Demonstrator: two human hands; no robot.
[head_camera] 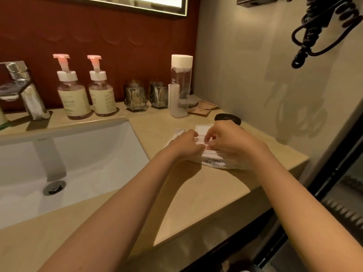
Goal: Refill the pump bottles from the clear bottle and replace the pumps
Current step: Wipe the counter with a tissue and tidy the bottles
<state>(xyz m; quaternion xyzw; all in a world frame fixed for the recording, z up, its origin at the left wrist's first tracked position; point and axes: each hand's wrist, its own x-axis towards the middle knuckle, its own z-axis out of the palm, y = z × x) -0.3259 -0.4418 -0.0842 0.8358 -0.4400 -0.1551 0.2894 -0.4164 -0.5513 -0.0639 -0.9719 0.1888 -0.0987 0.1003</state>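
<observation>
Two pump bottles with pink pumps and cream labels stand upright at the back of the counter: the left one (73, 99) and the right one (102, 96), both with pumps fitted. A tall clear bottle (181, 79) with a white cap stands further right, a frosted tube in front of it. Both my hands rest on a white pack of wet wipes (213, 160) lying on the counter. My left hand (186, 145) presses on the pack's left side. My right hand (225, 142) pinches at the open flip lid (203, 129).
A white sink (64, 163) with a chrome faucet (23, 89) fills the left. Two glass tumblers (146, 95) and brown sachets (204, 108) sit at the back, with a black oval object (227, 118) behind the wipes. A coiled black hairdryer cord (322, 26) hangs on the right wall.
</observation>
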